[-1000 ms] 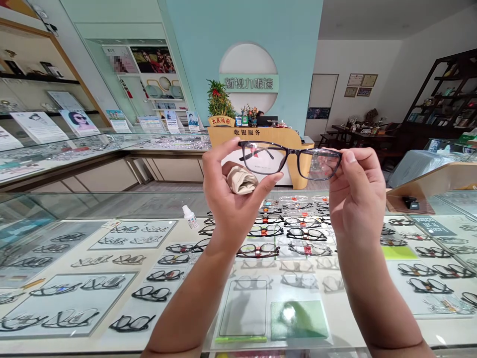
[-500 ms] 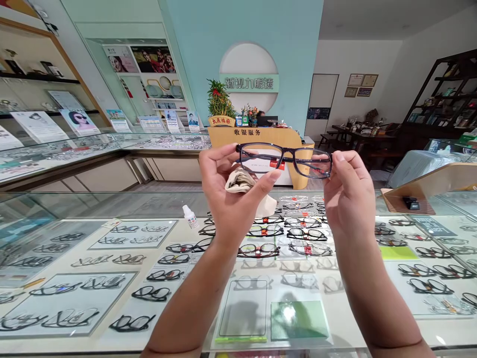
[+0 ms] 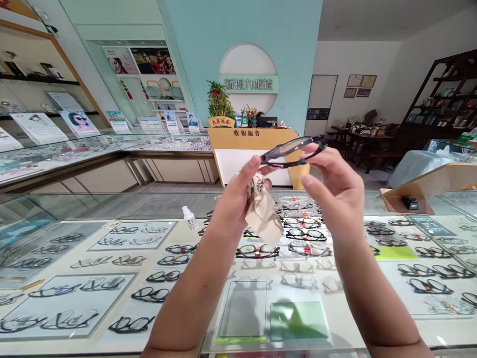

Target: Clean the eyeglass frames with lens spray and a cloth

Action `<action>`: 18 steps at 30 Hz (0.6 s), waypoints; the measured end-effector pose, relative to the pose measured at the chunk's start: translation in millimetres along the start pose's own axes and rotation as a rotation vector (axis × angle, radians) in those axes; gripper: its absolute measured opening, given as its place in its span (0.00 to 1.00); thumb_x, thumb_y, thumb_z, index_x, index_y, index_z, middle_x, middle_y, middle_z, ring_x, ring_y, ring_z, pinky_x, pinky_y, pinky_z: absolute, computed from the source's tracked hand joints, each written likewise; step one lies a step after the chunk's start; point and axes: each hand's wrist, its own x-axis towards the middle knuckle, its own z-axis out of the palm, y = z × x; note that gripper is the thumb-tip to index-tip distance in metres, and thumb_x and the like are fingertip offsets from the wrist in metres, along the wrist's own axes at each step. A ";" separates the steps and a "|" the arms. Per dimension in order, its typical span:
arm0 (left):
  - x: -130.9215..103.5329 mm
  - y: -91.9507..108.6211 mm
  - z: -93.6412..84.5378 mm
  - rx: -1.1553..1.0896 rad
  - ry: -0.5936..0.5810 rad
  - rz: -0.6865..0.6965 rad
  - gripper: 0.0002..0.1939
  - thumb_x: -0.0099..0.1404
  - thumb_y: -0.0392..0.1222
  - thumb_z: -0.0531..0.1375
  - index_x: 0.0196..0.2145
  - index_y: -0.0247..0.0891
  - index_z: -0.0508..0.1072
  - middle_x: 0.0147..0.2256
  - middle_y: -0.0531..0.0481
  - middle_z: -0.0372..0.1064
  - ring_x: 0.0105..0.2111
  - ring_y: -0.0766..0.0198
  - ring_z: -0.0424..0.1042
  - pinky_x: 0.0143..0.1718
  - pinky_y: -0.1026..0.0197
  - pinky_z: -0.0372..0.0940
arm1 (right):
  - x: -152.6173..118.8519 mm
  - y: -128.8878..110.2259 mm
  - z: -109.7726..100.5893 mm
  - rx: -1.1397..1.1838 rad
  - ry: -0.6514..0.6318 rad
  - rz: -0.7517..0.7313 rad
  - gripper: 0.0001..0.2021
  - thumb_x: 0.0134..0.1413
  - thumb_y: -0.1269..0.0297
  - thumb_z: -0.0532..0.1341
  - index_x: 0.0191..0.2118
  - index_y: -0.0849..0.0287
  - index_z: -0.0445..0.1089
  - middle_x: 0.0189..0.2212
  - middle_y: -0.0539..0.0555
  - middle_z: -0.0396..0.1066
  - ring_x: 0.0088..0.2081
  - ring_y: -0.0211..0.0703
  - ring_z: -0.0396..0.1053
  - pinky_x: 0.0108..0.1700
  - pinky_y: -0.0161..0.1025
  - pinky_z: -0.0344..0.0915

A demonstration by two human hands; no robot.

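Observation:
A pair of dark-framed eyeglasses [image 3: 288, 149] is held up above the glass counter, tilted and seen nearly edge-on. My left hand [image 3: 240, 194] pinches one end of the frame between thumb and fingers. A crumpled beige cleaning cloth [image 3: 263, 211] is also in that hand and hangs below the eyeglasses, its zigzag edge showing. At the other end, my right hand [image 3: 337, 191] has its thumb apart from its fingers. Those fingers reach behind the frame; whether they touch it I cannot tell.
Beneath my hands is a glass display counter [image 3: 179, 340] with rows of eyeglasses [image 3: 307, 233]. A small white bottle [image 3: 189, 217] stands on it to the left. Farther off are a cashier desk [image 3: 223, 141] and side display cases [image 3: 171, 166]. A wooden stand [image 3: 428, 191] is at the right.
The eyeglasses have turned from facing front to nearly edge-on. My right thumb has come off the frame. My left hand has rotated, and the cloth now hangs down more openly.

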 end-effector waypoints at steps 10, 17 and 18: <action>10.0 -18.1 -8.4 -0.227 -0.272 -0.363 0.24 0.67 0.63 0.74 0.38 0.39 0.78 0.28 0.52 0.72 0.22 0.69 0.66 0.20 0.67 0.58 | 1.5 -8.5 3.0 -0.108 -0.088 -0.153 0.10 0.70 0.63 0.71 0.50 0.38 0.86 0.55 0.47 0.85 0.62 0.56 0.80 0.68 0.64 0.74; 9.4 -25.7 -8.3 -0.181 -0.328 -0.412 0.29 0.68 0.69 0.71 0.41 0.38 0.77 0.26 0.53 0.68 0.21 0.69 0.65 0.20 0.66 0.58 | -0.7 -10.2 3.7 -0.183 -0.070 -0.184 0.07 0.70 0.61 0.72 0.48 0.41 0.87 0.54 0.50 0.86 0.60 0.58 0.81 0.67 0.65 0.75; 8.7 -26.8 -7.0 -0.134 -0.346 -0.406 0.30 0.69 0.72 0.69 0.41 0.39 0.76 0.24 0.54 0.66 0.21 0.68 0.64 0.20 0.66 0.58 | -1.2 -10.1 3.9 -0.192 -0.052 -0.188 0.06 0.70 0.61 0.71 0.47 0.41 0.87 0.52 0.50 0.87 0.59 0.57 0.81 0.66 0.65 0.76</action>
